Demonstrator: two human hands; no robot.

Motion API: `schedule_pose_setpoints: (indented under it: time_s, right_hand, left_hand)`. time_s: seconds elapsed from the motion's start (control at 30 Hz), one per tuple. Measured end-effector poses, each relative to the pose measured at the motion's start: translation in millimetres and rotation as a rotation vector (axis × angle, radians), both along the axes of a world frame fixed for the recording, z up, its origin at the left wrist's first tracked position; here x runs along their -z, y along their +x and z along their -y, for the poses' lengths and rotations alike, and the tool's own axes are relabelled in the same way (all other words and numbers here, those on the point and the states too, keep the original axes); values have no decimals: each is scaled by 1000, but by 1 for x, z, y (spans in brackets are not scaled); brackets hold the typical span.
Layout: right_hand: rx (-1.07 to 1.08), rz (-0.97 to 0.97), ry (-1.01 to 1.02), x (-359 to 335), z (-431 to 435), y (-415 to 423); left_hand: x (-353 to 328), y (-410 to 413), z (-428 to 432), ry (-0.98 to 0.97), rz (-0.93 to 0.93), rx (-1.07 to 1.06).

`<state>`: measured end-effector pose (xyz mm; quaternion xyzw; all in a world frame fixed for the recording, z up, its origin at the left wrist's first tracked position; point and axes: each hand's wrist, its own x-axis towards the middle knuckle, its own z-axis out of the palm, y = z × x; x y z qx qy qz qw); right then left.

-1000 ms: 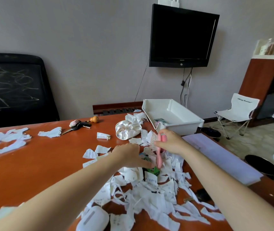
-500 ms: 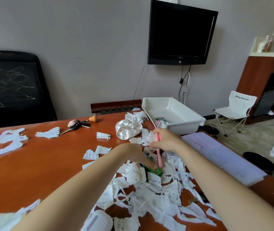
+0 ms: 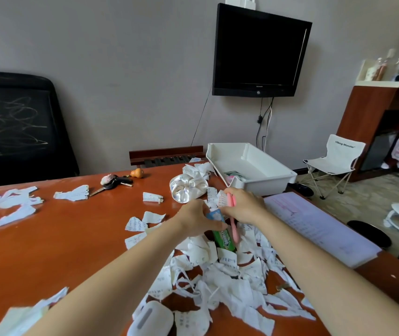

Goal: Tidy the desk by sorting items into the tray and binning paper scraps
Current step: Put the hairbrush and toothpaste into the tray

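The left hand (image 3: 197, 221) has its fingers curled down, with the thumb closing on the blue-and-white far end of a green gum pack (image 3: 225, 240). The pack slants toward the viewer, its near end resting among the paper scraps (image 3: 220, 275). Just to the right, touching or nearly touching the left hand, the right hand (image 3: 245, 206) has its fingers wrapped round the upper part of a slim pink tool (image 3: 234, 232), whose lower end hangs beside the pack. A white scrap sits against the right hand's fingers, but whether they pinch it cannot be told. Both hands are above the far edge of the big scrap heap, which spreads toward the viewer over the red-brown desk (image 3: 60, 238). A rounded white device (image 3: 151, 318) lies at the heap's near edge. Smaller clusters of scraps lie to the left and far left. Beyond the hands sits a silver scrunchie (image 3: 186, 189), and further left a bunch of keys (image 3: 114, 183) with a small orange gourd charm (image 3: 137, 173). On the far right corner of the desk stands the white tray (image 3: 264, 184), open-topped. It holds one small green-and-pink packet (image 3: 236, 175) near its front wall, and the rest of its floor is bare. A pale lavender sheet (image 3: 314, 226) lies along the desk's right edge. On the floor past that edge stands a black round bin (image 3: 365, 235), its inside too dark to make out.
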<state>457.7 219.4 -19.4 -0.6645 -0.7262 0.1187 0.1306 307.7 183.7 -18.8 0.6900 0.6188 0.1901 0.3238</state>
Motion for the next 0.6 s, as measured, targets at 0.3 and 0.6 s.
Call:
schedule_pose_setpoints:
  time_s: [0.3,0.6]
  right_hand:
    - [-65,-298,-14,-20,-9,11]
    - [-79,-628,208,-74,-26,30]
  left_hand:
    - [-25,-19,18,283,242,-108]
    - [-64,-20,0,367,379,-181]
